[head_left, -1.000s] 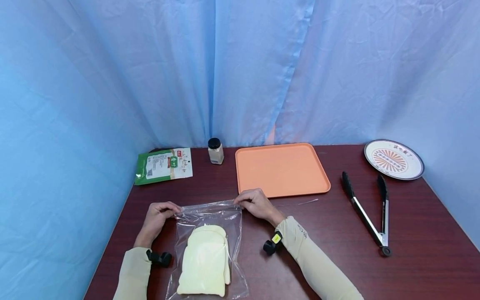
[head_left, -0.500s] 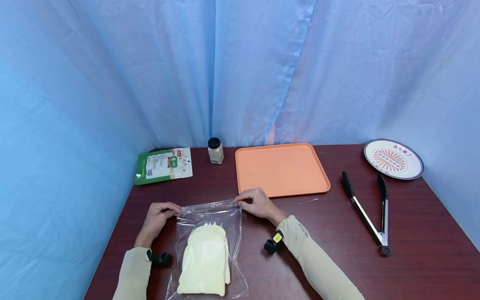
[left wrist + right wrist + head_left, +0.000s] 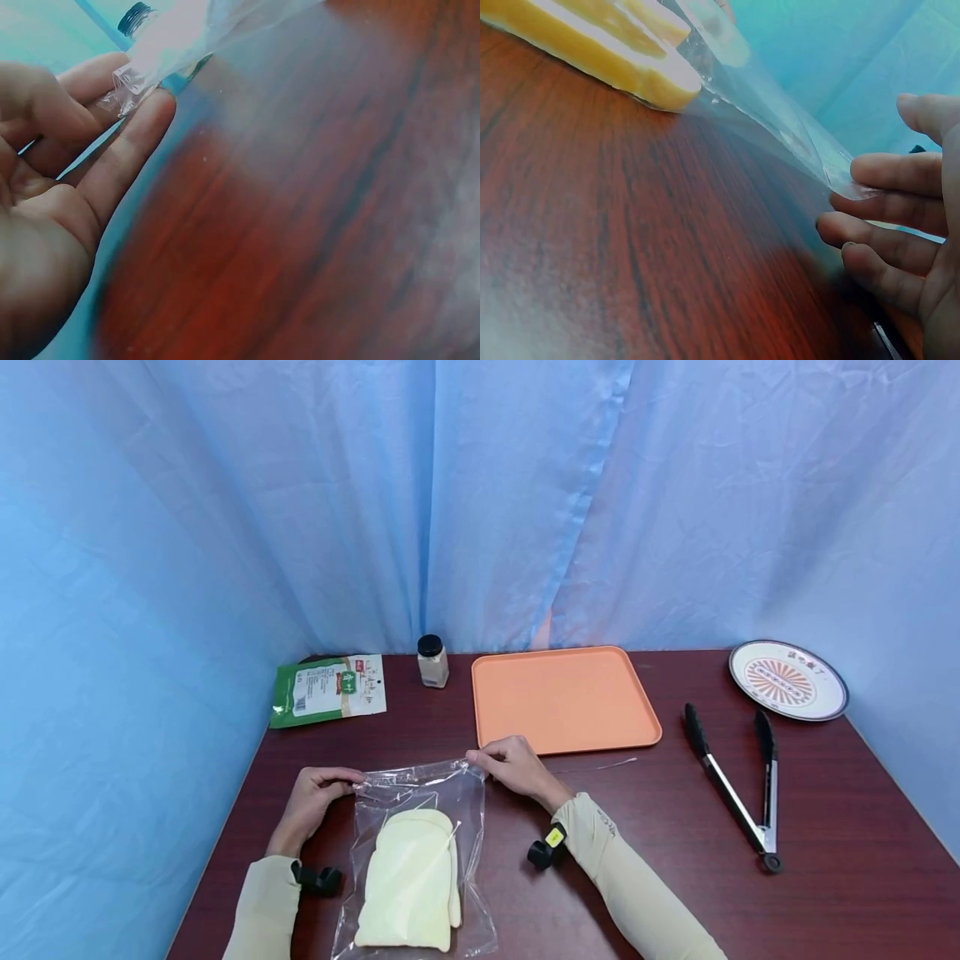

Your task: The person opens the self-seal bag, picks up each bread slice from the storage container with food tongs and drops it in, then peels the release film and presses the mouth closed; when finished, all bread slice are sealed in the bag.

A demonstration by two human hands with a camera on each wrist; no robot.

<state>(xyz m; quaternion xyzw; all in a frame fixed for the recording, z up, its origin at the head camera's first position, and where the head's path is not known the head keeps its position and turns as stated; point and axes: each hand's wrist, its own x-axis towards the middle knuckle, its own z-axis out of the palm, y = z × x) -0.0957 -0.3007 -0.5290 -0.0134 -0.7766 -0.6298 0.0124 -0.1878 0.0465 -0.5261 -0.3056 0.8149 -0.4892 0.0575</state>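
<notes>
A clear plastic bag (image 3: 469, 847) with pale yellow bread slices (image 3: 408, 885) inside lies on the table. My left hand (image 3: 311, 802) pinches the bag's upper left corner; the left wrist view shows the film (image 3: 139, 82) between thumb and fingers. At the upper right corner, my right hand (image 3: 517, 768) holds the film. In the right wrist view, that corner sits between two fingers (image 3: 896, 174), and the thumb stands apart. The bag's top edge stretches between both hands, a little raised.
An orange tray (image 3: 566, 702) lies behind my right hand. Further left stand a black-capped jar (image 3: 432, 664) and a green-and-white packet (image 3: 327, 692). Tongs (image 3: 738, 802) lie spread at the right, near a white patterned plate (image 3: 787, 681). A thin clear strip (image 3: 600, 767) lies before the tray.
My right fingers have shifted slightly at the bag's corner, and the plastic's upper creases and glare look different. The left hand stays at its corner; the bread has hardly moved.
</notes>
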